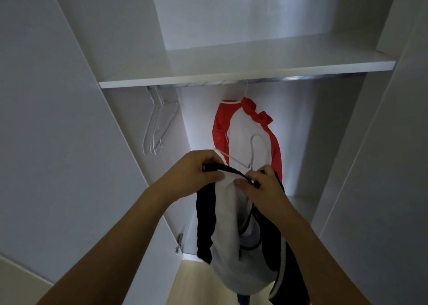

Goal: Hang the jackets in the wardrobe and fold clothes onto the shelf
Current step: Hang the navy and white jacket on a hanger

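From the head view, the person is standing at the open white wardrobe (pixel 69 96), and both hands are pinching the ribbed black collar of a soft black-and-white fabric jacket (pixel 234 246) in front of it. The left hand (pixel 196 172) is gripping one collar end, the right hand (pixel 261 184) the other, beside a thin white wire hanger (pixel 251 153). The limp, light cloth is sagging, so the collar looks the firmest hold. A red-and-white jacket (pixel 245 137) is hanging under the white shelf (pixel 231 75).
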Demonstrator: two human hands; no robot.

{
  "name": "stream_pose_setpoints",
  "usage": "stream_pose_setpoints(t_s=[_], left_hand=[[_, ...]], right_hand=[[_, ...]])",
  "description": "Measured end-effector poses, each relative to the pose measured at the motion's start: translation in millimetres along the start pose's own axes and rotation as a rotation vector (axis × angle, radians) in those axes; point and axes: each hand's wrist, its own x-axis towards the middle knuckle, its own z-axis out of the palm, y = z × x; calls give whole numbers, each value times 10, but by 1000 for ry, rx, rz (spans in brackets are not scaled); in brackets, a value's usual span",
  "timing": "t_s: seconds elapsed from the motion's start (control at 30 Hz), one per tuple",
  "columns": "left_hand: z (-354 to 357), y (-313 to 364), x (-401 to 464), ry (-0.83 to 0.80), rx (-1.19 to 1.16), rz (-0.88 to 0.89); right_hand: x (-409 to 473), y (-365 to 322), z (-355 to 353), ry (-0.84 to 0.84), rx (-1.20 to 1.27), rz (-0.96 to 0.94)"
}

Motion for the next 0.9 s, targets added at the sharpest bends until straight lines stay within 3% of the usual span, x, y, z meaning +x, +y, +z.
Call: stream_pose_setpoints(t_s=[0.1,0.23,0.4,0.6,0.7,0.77,0.9], left_hand=[[69,-43,-57,131,2,-26],[299,-113,-136,416,-178,-135],[452,-119,-223,544,-333,-141],[529,-13,-221,575,-486,-147],[545,21,-186,582,-716,-286],[524,54,-177,511,-871,-391],[485,55,-155,282,-920,-350]], right_hand=[[-29,-7,22,18,115,25],[-64,-3,55,108,218,53],[-107,-76,48,171,273,62],[-132,-85,35,219,265,70],[-144,-98,49,208,241,64],[-153,-104,68,195,222,67],[-177,-108,81,159,177,79]])
